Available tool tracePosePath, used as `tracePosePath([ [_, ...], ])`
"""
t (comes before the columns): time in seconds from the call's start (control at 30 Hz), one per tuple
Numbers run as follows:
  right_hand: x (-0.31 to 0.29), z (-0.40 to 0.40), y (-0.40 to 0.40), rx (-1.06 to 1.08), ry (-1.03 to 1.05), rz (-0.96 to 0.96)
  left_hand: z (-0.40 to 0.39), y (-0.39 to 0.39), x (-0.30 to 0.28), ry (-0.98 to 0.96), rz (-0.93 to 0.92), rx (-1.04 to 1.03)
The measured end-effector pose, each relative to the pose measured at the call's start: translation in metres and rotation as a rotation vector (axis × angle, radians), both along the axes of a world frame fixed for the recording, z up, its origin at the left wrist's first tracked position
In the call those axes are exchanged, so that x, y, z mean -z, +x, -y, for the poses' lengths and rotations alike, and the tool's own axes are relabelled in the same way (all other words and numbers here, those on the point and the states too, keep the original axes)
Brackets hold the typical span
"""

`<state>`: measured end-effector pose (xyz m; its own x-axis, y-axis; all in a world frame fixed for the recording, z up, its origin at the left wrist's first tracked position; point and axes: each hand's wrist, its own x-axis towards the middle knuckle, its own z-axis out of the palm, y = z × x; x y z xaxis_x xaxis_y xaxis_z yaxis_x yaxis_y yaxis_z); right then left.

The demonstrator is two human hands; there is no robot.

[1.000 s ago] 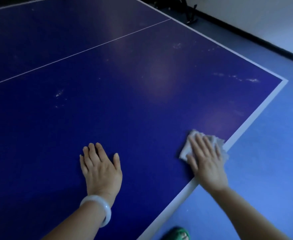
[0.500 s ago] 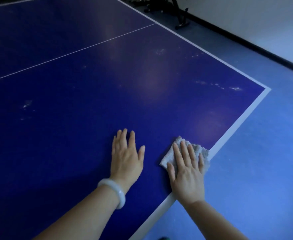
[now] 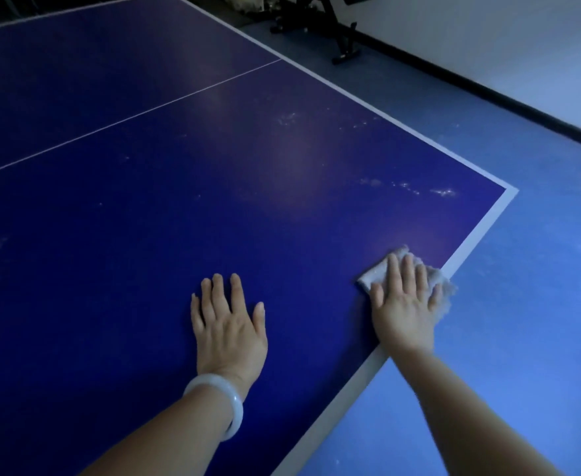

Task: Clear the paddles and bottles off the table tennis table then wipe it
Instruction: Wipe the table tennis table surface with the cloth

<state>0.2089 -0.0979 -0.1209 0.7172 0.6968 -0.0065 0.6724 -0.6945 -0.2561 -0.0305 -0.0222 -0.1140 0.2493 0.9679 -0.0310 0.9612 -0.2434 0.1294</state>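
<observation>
The dark blue table tennis table [image 3: 213, 187] fills most of the view, with white edge lines and a thin centre line. My right hand [image 3: 404, 304] presses flat, fingers straight, on a folded white cloth [image 3: 374, 273] at the table's near right edge. My left hand [image 3: 229, 324] rests flat on the table top to the left of it, fingers spread, a pale bangle on the wrist. Whitish smudges [image 3: 441, 192] mark the surface near the far right corner, and fainter ones lie at the left. No paddles or bottles are in view.
Blue floor [image 3: 505, 338] lies to the right of the table. A black metal stand [image 3: 337, 32] sits on the floor at the top, beside a white wall with a dark skirting board [image 3: 488, 91].
My right hand slid the cloth to the left along the table's edge, then back to the right. My left hand stayed flat on the table while the view shifted.
</observation>
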Motion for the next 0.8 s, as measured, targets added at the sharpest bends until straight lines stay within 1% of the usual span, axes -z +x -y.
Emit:
tracePosePath([
  [0.03, 0.000, -0.002, -0.016, -0.022, 0.020, 0.039, 0.000, 0.000, 0.001, 0.010, -0.001, -0.001],
  [0.07, -0.002, 0.002, -0.037, -0.124, 0.031, 0.076, -0.001, -0.001, 0.002, 0.019, -0.002, -0.003],
  [0.17, -0.006, 0.043, -0.087, -0.577, 0.015, 0.130, -0.001, -0.003, 0.004, 0.027, -0.005, 0.002],
  [0.23, -0.010, 0.063, -0.080, -0.758, 0.005, 0.125, -0.001, -0.003, 0.004, 0.045, -0.013, 0.007],
  [0.27, -0.008, 0.063, -0.061, -0.804, 0.013, 0.137, -0.002, -0.002, 0.004, 0.051, -0.022, 0.010],
  [0.3, -0.005, 0.059, -0.039, -0.801, 0.010, 0.150, -0.002, -0.001, 0.004, 0.052, -0.030, 0.011],
  [0.33, -0.002, 0.049, -0.015, -0.750, -0.003, 0.153, -0.002, -0.001, 0.004, 0.048, -0.036, 0.010],
  [0.4, 0.000, 0.021, 0.037, -0.526, -0.013, 0.142, -0.001, -0.001, 0.003, 0.042, -0.043, 0.010],
  [0.47, -0.002, -0.005, 0.077, -0.309, -0.051, 0.088, -0.001, -0.002, 0.003, 0.049, -0.042, 0.011],
  [0.53, -0.005, -0.024, 0.088, -0.166, -0.099, 0.039, -0.002, -0.001, 0.004, 0.050, -0.040, 0.012],
  [0.6, -0.004, -0.033, 0.065, -0.090, -0.043, 0.038, -0.002, -0.002, 0.005, 0.058, -0.042, 0.014],
  [0.63, -0.004, -0.033, 0.043, -0.126, 0.002, 0.069, -0.002, -0.002, 0.006, 0.061, -0.041, 0.013],
  [0.67, -0.005, -0.028, 0.016, -0.226, 0.036, 0.105, -0.002, -0.002, 0.005, 0.061, -0.039, 0.008],
  [0.73, -0.003, -0.008, -0.035, -0.522, 0.041, 0.153, -0.002, -0.001, 0.005, 0.056, -0.031, -0.003],
  [0.8, -0.007, 0.008, -0.048, -0.780, 0.013, 0.140, -0.002, 0.000, 0.004, 0.055, -0.026, -0.005],
])
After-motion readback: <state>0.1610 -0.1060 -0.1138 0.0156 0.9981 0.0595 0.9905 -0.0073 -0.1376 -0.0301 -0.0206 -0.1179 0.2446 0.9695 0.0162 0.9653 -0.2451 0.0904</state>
